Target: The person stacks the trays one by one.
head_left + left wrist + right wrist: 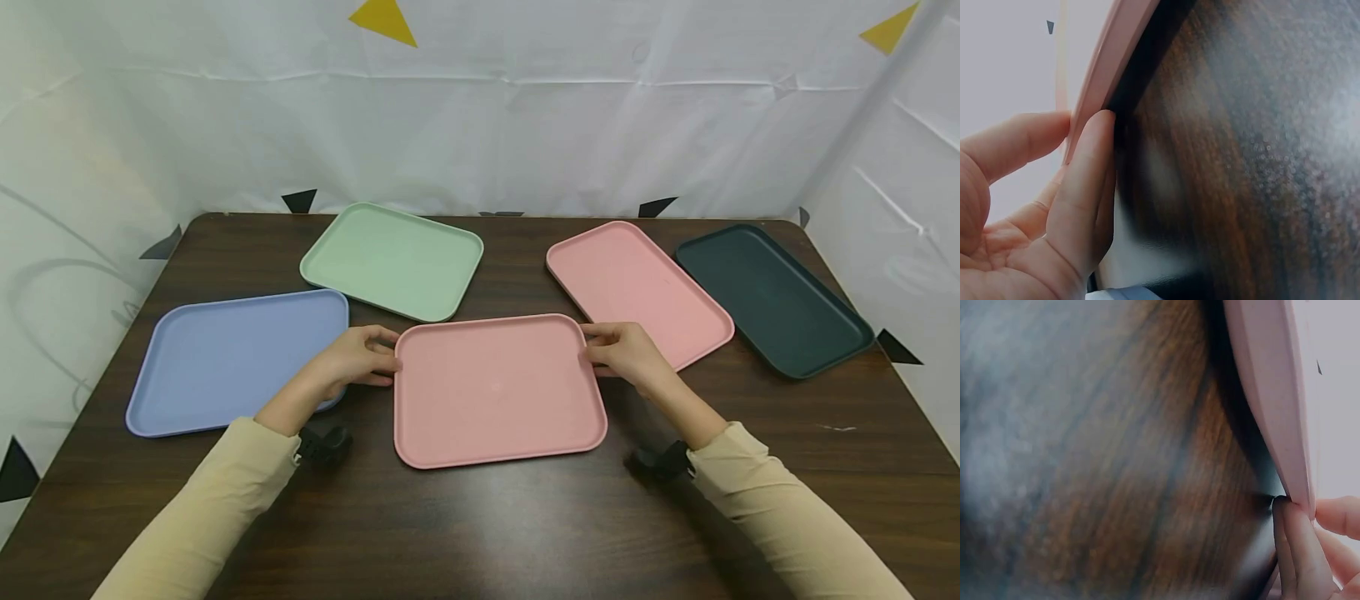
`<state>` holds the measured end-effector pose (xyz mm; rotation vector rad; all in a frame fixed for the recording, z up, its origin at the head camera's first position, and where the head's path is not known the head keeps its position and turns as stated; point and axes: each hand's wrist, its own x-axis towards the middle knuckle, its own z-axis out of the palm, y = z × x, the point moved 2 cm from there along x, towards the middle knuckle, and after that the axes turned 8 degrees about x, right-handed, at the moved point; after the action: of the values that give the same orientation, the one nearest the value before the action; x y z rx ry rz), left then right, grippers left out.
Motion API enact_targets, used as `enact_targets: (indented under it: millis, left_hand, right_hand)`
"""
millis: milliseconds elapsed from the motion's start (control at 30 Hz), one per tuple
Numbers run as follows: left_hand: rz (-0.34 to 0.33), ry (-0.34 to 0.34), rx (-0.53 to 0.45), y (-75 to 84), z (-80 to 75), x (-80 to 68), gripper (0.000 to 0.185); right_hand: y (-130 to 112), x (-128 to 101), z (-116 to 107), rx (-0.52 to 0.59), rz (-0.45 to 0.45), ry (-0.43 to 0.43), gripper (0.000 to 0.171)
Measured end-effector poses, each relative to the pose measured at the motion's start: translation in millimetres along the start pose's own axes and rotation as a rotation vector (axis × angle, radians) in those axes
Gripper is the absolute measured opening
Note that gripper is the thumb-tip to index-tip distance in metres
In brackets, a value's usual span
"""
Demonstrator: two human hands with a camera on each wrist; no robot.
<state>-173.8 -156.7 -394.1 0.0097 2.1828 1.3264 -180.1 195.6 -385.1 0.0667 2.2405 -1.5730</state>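
A rectangular pink tray [495, 392] with rounded corners lies level in front of me, between my two hands. My left hand [358, 357] pinches its left edge, thumb at the rim and fingers at the underside, as the left wrist view shows on the tray edge [1100, 69]. At the opposite short side, my right hand [628, 354] pinches the edge in the same manner; the right wrist view has that tray edge [1272, 394] meeting the fingertips. A dark shadow runs beneath the rim in both wrist views.
Left of the held tray is a blue tray [240, 358], partly behind my left hand. Farther back lies a green tray [393, 258]. A second pink tray [637, 283] sits behind my right hand, beside a dark green tray [776, 296]. White sheeting [480, 142] borders the brown table [480, 533].
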Motion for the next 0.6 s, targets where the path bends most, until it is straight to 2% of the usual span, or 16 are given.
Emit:
enact_targets:
  millis: [367, 600]
  left_hand:
    - [-0.003, 0.027, 0.005, 1.2, 1.5, 1.7, 0.053]
    - [-0.005, 0.034, 0.012, -0.8, 1.8, 3.8, 0.054]
  right_hand:
    - [0.6, 1.3, 0.3, -0.058, -0.046, 0.051, 0.043]
    - [2.4, 3.1, 0.2, -0.073, -0.051, 0.049, 0.042]
